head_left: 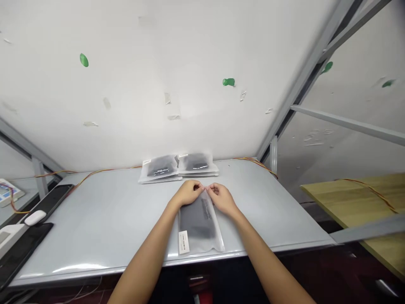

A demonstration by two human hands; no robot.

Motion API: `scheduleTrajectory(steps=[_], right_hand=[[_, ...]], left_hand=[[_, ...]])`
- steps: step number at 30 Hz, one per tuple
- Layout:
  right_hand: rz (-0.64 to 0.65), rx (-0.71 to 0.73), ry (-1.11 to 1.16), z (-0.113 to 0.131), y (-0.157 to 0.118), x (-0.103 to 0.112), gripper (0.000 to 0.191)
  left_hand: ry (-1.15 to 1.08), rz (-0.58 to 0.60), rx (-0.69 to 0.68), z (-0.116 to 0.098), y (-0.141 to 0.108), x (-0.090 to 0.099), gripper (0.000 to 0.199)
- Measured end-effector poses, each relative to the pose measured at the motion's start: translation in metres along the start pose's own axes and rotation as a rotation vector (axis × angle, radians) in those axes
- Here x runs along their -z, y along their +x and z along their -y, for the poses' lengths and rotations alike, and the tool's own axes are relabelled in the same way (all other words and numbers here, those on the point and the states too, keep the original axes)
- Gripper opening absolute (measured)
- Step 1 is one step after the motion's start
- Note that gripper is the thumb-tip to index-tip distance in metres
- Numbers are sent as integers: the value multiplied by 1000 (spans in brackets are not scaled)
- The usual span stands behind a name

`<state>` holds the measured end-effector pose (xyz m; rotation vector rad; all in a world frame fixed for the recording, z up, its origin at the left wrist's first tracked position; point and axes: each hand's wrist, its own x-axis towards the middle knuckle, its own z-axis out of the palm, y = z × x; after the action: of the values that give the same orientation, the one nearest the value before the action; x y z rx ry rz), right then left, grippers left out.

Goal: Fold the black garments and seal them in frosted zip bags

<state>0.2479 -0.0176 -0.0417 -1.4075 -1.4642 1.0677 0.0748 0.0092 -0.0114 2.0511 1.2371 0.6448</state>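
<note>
A frosted plastic zip bag (198,223) lies on the grey table (95,228) near its front edge, holding a flat dark item, with a white label at its lower left corner. My left hand (188,192) and my right hand (222,199) meet at the bag's top end, their fingertips pinching the plastic close together. Behind them, two stacks of similar bags (160,169) (198,164) lie at the table's back edge, not touched by either hand.
A white computer mouse (34,217) and black flat pads (47,202) sit at the table's left edge. Orange wires (98,172) run along the back. A white wall rises behind, grey metal framing stands at right, and a yellow wooden board (357,202) lies beyond.
</note>
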Motion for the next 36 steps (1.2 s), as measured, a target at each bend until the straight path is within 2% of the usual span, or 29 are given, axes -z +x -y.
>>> scheduleTrajectory(steps=[4,7,9,12,14,16,18,19,21,24,28,32,36], right_hand=[[36,-12,-9,9,-16,4,35],[77,-28,-14,10,-57,6,29],[151,-96,-10,7,-93,5,26],[125,-198,6,4,-136,3,27],[81,-205,-34,6,-145,3,30],[-14,-121,-93,10,-136,3,30],[-108,6,-126,15,-115,5,30],[-113,56,-126,18,-102,6,32],[-7,99,-97,23,-78,7,31],[144,43,-93,30,-52,5,26],[131,-44,-163,37,-38,-6,19],[169,-29,-168,42,-35,-19,15],[241,-18,-79,41,-32,-28,16]], left_hand=[[-5,-45,14,8,-2,5,27],[6,-113,34,16,-1,12,28],[11,-129,46,20,-1,16,29],[7,-99,45,22,-2,17,28],[2,-79,34,20,-4,17,28],[-2,-79,20,16,-6,16,28],[-6,-80,1,13,-7,15,27],[-7,-76,-10,11,-8,15,27],[-8,-64,-29,8,-9,14,28],[-4,-62,-40,6,-9,14,28],[9,-72,-34,5,-11,13,27],[42,-63,-36,3,-11,12,28],[95,-45,-35,0,-11,14,27]])
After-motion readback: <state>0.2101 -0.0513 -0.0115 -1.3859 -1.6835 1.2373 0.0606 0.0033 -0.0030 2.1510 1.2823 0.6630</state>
